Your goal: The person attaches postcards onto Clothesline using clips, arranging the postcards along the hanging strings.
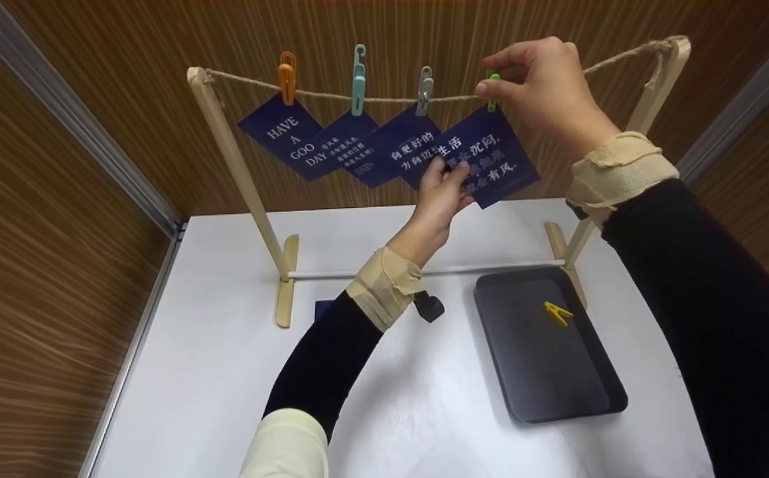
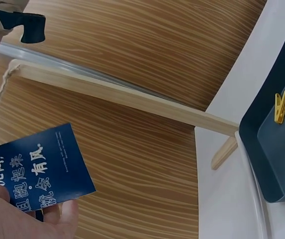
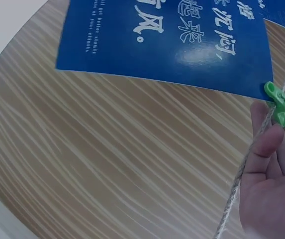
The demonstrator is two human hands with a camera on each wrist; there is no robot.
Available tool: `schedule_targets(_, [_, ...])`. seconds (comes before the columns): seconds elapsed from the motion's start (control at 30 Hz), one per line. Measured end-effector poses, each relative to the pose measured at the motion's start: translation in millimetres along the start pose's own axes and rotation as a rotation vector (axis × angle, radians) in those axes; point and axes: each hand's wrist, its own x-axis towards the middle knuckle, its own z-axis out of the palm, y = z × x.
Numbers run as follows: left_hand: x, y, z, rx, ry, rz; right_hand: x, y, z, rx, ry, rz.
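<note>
My left hand point(image 1: 440, 192) pinches the lower left edge of a dark blue card point(image 1: 503, 156) with white Chinese lettering. At the card's top corner, my right hand point(image 1: 547, 83) holds a green clothespin point(image 3: 280, 102) between thumb and fingers. That clothespin sits on the twine point(image 3: 239, 174) and over the corner of the card. Further left along the line hang three more blue cards, overlapping one another. An orange clothespin point(image 1: 286, 79), a teal clothespin point(image 1: 357, 83) and a grey clothespin point(image 1: 424, 91) grip them.
The twine runs between two wooden posts point(image 1: 238, 166) of a stand on the white table point(image 1: 225, 398). A dark tray point(image 1: 550, 372) with a yellow clothespin point(image 1: 559, 313) lies at the right. Part of another blue card point(image 1: 322, 309) shows beside my left sleeve. Wood-patterned walls stand behind.
</note>
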Motion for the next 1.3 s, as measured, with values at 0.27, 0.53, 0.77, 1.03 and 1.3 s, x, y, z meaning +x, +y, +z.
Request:
schedule_targets(0.27, [2.4,-1.2,-3.2,-0.006,0.017,-0.013,-7.9,1.5,2.2,-0.048,0.142,-0.151])
schedule_targets(0.53, [-0.3,-5.5,-25.6,0.135,0.009,-0.008,-19.7,14.1,-5.0,-0.077,0.454,-0.456])
schedule_targets(0.77, [-11.7,-18.8,-71.9,0.285,0.012,-0.010,-47.3,44.2,-10.2,0.018,0.645,-0.524])
schedule_targets(1.03, [-31.9,-37.9,-167.5,0.890,-0.148,0.005,-99.0,149.9,20.6,-0.131,0.438,-0.465])
schedule_targets(1.3, [-54.3,-68.8,-223.4,1.384,-0.186,-0.238,-159.0,218.9,64.7,-0.313,-0.093,-0.310])
